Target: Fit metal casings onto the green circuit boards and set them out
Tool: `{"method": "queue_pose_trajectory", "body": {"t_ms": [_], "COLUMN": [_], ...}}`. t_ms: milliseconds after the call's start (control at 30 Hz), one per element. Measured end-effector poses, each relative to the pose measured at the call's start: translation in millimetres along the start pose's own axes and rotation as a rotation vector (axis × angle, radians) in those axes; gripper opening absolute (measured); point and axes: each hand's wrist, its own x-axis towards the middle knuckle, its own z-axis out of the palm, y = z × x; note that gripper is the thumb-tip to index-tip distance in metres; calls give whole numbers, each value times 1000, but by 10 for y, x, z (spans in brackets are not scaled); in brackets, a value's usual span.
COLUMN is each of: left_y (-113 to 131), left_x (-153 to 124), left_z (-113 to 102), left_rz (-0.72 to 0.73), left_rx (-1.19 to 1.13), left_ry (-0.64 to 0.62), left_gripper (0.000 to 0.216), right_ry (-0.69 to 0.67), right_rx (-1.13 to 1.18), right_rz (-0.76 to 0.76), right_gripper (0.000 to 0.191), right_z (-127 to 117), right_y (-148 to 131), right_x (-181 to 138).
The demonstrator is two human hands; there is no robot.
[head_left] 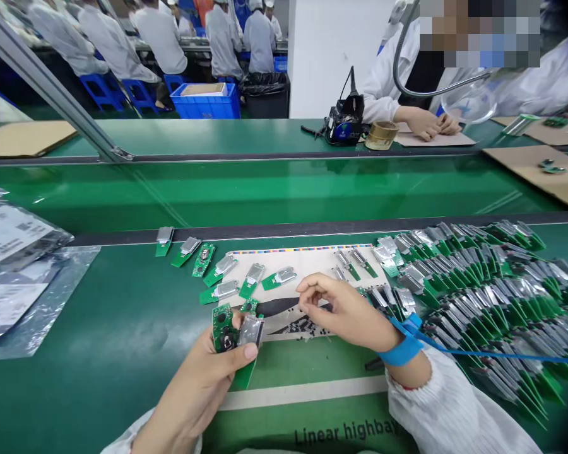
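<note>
Nearest the camera, at the lower edge of the frame, two white sleeves (454, 410) reach in from the sides. Between them, just below centre, at least three green circuit boards (250, 331) sit in the left hand (211, 366); one shows a silver-grey module, another its component side. That forearm slants up from lower left, the thumb pressed across the module and the fingers closed behind the boards. The right hand (343, 310), one blue wrist strap (402, 350) round its wrist, reaches in from lower right, palm turned inward and fingers curled toward the thumb; the fingertips are close together, and I cannot tell whether they pinch anything small

Under both hands lies one printed sheet (312, 260), lettered "Linear highbay" near the bottom of the frame. Left of centre, seven loose boards (252, 280) lie on and beside it: six with modules up, one component side up. Three slim boards (363, 261) lie right of centre, near the right hand; beyond them, at the right, overlapping rows of boards (483, 309) are too many to count. Plastic bags (16, 233) with two white labels lie at the left edge. At upper right are one tape roll (381, 135) and a co-worker's two hands (421, 123)
</note>
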Motion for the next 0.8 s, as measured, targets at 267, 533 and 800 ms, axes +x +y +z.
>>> {"method": "queue_pose_trajectory", "body": {"t_ms": [267,533,800], "left_y": [-51,-149,-234], "left_x": [-117,-268,-378], "left_z": [166,274,350], "left_rz": [-19,11,20], "left_rx": [18,12,29], "left_ry": [-140,-201,-238], "left_gripper": [42,44,49], "right_ry": [-16,68,161], "right_rx": [431,299,-144], "right_rz": [103,100,15], "right_gripper": [21,14,16], "right_z": [-3,-47,-52], "right_y": [-280,-409,-526], "right_x": [-399,-712,-914]}}
